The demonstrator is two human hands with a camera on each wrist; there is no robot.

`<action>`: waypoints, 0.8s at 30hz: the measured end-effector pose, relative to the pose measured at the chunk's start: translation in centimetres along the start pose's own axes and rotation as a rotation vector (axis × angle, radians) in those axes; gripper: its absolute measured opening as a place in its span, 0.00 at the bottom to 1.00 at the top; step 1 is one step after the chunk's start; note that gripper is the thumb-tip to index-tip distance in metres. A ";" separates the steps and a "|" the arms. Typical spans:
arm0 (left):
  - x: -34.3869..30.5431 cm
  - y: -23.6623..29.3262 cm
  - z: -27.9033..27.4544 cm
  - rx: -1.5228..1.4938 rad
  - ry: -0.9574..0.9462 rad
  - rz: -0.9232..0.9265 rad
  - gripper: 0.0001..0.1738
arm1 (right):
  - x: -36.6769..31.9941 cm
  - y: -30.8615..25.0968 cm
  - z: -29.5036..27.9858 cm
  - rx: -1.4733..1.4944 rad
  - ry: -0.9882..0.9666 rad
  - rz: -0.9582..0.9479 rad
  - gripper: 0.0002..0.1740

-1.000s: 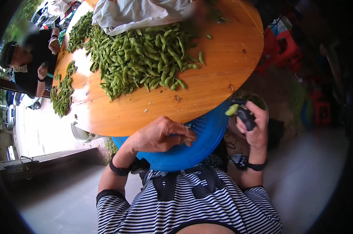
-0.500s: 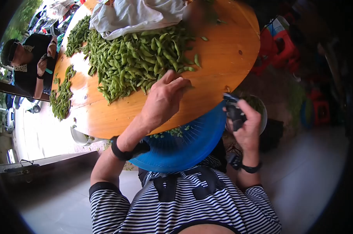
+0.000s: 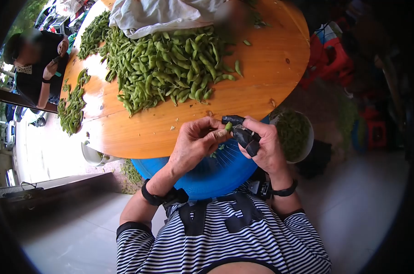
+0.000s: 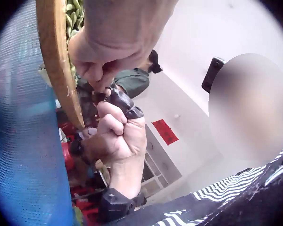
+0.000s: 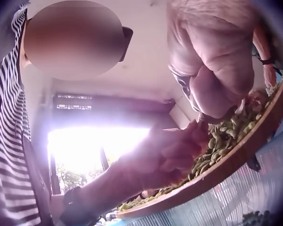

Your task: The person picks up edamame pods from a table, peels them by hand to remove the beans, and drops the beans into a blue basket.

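Note:
My left hand point(image 3: 192, 144) pinches a green soybean pod point(image 3: 228, 126) between thumb and forefinger, close over the table's near edge. Facing it, my right hand point(image 3: 266, 146) grips the pod's other end with a thumb and forefinger that wear black wraps point(image 3: 246, 140). In the left wrist view the fingertips of both hands meet, and they largely hide the pod. Beneath them is a blue basin point(image 3: 207, 180) with some pale green beans inside, partly under the tabletop. A large heap of soybean pods point(image 3: 166, 68) lies ahead on the wooden table point(image 3: 271, 59).
White cloth point(image 3: 161, 16) covers the heap's far side. A smaller pod pile point(image 3: 72, 109) lies at the table's left. White buckets stand on the floor, one with green pods at right point(image 3: 310, 141), another at left point(image 3: 92, 155). Another person point(image 3: 35, 68) sits across at the left.
My left hand went from over the basin to the heap, then came back with a pod. My right hand held a pod near the right bucket, let it go, and moved left to meet my left hand.

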State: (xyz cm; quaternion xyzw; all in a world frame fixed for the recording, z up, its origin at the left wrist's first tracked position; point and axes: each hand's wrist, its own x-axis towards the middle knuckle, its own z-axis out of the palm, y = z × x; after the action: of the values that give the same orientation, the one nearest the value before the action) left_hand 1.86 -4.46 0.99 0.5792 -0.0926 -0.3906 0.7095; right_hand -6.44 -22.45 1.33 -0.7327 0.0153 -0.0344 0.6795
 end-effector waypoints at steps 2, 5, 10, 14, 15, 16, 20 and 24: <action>-0.1 -0.3 0.0 -0.044 0.004 -0.009 0.04 | -0.1 -0.2 0.1 0.042 -0.016 0.018 0.19; -0.1 -1.0 -0.5 -0.209 -0.028 -0.075 0.03 | -0.1 -0.3 0.0 0.017 -0.003 -0.003 0.16; -0.3 -2.3 -0.8 -0.541 -0.183 -0.107 0.03 | -0.3 0.3 -0.9 0.628 -0.193 0.340 0.11; -1.2 -1.2 1.1 -0.006 0.070 -0.025 0.06 | -0.6 -0.7 1.2 -0.120 0.056 0.037 0.11; -1.3 -1.5 1.8 0.057 0.123 0.076 0.08 | -0.5 -0.8 1.7 -0.290 0.136 -0.096 0.12; -1.4 -1.7 2.1 0.120 0.177 0.176 0.11 | -0.6 -1.0 2.1 -0.459 0.215 -0.228 0.13; -1.1 -1.5 2.8 0.129 0.140 0.243 0.11 | -0.5 -0.9 3.2 -0.464 0.287 -0.260 0.18; -0.9 -1.3 1.7 0.092 0.105 0.149 0.11 | -0.5 -0.9 3.2 -0.426 0.252 -0.287 0.14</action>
State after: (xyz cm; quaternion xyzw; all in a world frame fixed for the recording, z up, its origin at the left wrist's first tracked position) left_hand -0.35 -5.18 0.69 0.6224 -0.1160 -0.3013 0.7130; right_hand -6.71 -19.20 1.94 -0.8436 0.0027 -0.2172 0.4911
